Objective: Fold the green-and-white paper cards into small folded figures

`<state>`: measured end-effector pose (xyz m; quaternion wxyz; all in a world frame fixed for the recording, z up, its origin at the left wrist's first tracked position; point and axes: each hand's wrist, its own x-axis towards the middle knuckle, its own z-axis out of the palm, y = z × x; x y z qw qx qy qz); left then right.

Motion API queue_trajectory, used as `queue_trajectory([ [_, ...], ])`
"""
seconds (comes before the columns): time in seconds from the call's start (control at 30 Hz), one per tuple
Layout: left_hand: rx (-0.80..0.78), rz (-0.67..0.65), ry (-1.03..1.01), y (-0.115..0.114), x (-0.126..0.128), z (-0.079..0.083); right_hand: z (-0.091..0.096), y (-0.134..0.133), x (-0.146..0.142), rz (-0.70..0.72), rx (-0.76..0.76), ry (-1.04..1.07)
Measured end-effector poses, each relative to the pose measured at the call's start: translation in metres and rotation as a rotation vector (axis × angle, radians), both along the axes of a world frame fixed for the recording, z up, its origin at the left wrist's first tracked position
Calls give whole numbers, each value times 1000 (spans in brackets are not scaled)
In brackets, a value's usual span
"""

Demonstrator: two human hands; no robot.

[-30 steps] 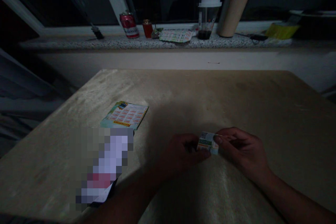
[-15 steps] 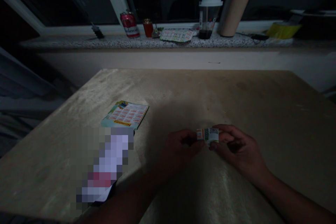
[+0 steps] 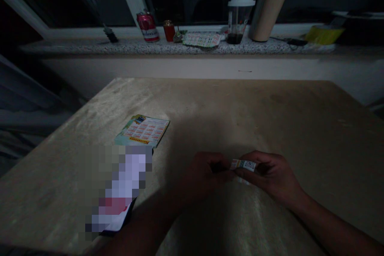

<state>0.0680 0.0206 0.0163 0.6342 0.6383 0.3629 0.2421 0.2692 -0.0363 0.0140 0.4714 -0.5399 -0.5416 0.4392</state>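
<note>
Between my two hands is a small folded piece of printed paper (image 3: 247,165), white with orange and green print and a dark square code. My left hand (image 3: 210,170) pinches its left end, the fingertips partly in shadow. With thumb and fingers, my right hand (image 3: 271,170) grips the paper from the right, the thumb lying across its front. Left of my hands, a flat printed calendar-like card (image 3: 145,130) rests on the table. Below it lies a phone-like slab (image 3: 115,224) with a bright face, mostly blurred out, close to my left forearm.
The pale table (image 3: 210,100) reaches to the wall under a window. On the speckled sill (image 3: 120,50) stand a red can (image 3: 147,28), a small red jar (image 3: 169,32), a patterned packet (image 3: 201,39), a lidded cup with a straw (image 3: 237,20), a cardboard tube (image 3: 271,6) and something yellow (image 3: 325,35).
Both hands and the paper have shifted slightly toward me, the paper a little to the right. My right thumb now lies across the paper, whose front is tilted and less exposed.
</note>
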Motion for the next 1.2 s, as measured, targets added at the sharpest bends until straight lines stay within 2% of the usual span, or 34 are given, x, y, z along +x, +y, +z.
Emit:
queue_trajectory([
  [0.1, -23, -5, -45, 0, 0, 0, 1, 0, 1, -9, -23, 41],
  [0.23, 25, 63, -45, 0, 2, 4, 2, 1, 1, -5, -36, 93],
  [0.43, 47, 70, -110, -2, 2, 0, 2, 0, -1, 8, -39, 57],
  [0.67, 191, 102, -71, -2, 2, 7, 5, 0, -1, 45, -74, 92],
  [0.9, 328, 121, -47, -5, 3, 6, 5, 0, 1, 71, -83, 26],
  [1.2, 358, 121, -73, -3, -1, 8, 9, 0, -5, 84, 93, -91],
])
